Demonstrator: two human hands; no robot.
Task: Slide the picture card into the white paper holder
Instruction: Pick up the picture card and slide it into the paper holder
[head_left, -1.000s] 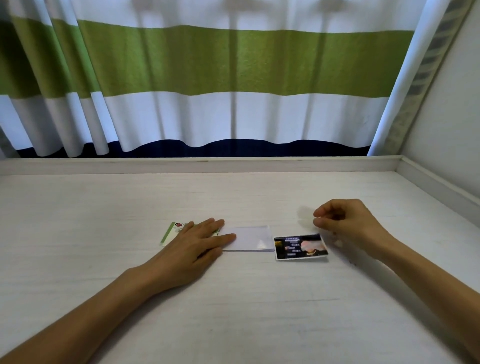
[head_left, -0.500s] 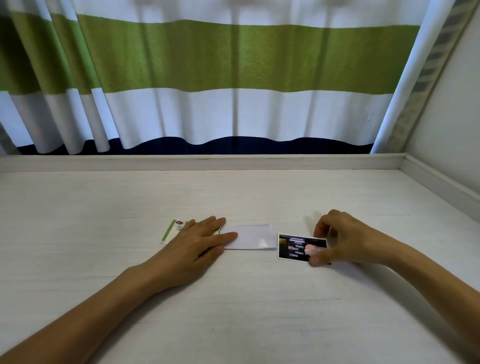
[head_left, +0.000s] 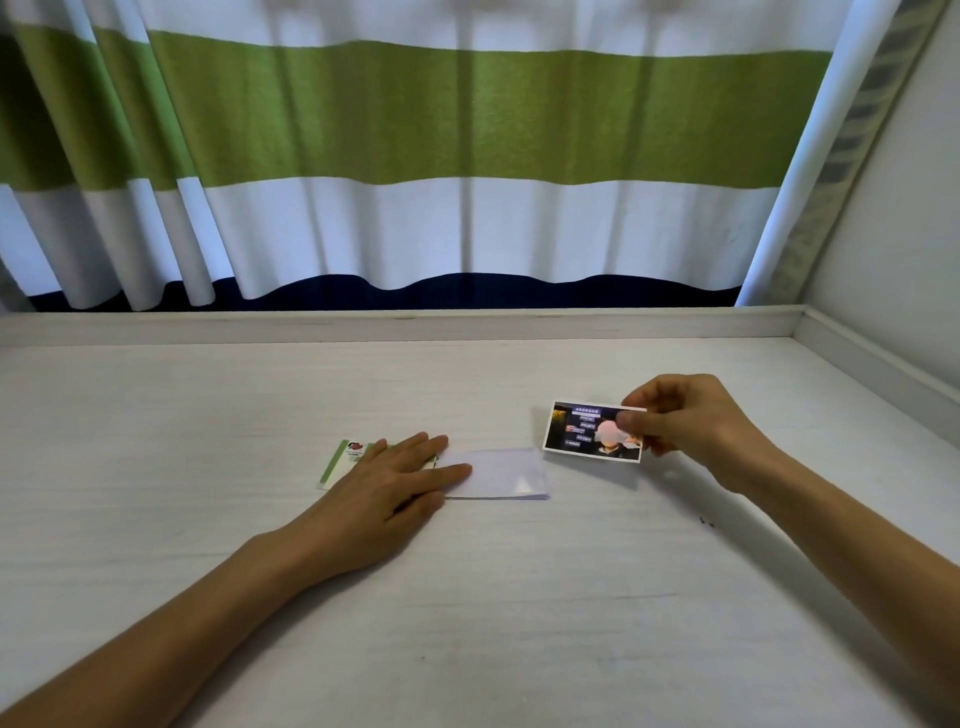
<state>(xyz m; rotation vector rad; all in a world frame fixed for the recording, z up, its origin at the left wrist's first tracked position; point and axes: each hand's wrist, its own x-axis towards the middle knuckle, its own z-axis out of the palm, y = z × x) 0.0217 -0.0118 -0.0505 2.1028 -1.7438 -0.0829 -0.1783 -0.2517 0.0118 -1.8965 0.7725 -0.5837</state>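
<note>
Left to right, all placed against the white paper holder.

Far left of holder: green-and-white card flat on the surface, mostly covered by the left hand. Print unreadable.

Left hand: palm down, fingers extended and close together, gripping nothing, just pressing. Fingertips overlap holder's left end, pinning it to the surface.

Holder: flat, long axis left-right. White on pale surface, so edges faint. Looks like a stacked or folded front edge at the near side; shiny patch near right end. Cannot tell which end is open or whether the mouth is spread at all.

Right of holder and slightly beyond: picture card, dark print, white border, lifted off the surface (shadow under it), tilted face toward camera. Card's left edge near holder's right end, not touching, nothing inserted yet.

Right hand: fingers pinched shut on card's right end, thumb on the face, others behind and hidden. Card's right edge covered by thumb.

Step, as judged: card picked up, insertion not yet started. Next move likely calls for: flatten card near parallel to the surface, line up its left edge with holder's right end, then push leftward while left hand stays braced. Risk: thin mouth closed flat, card rides over the top instead of in.
</note>
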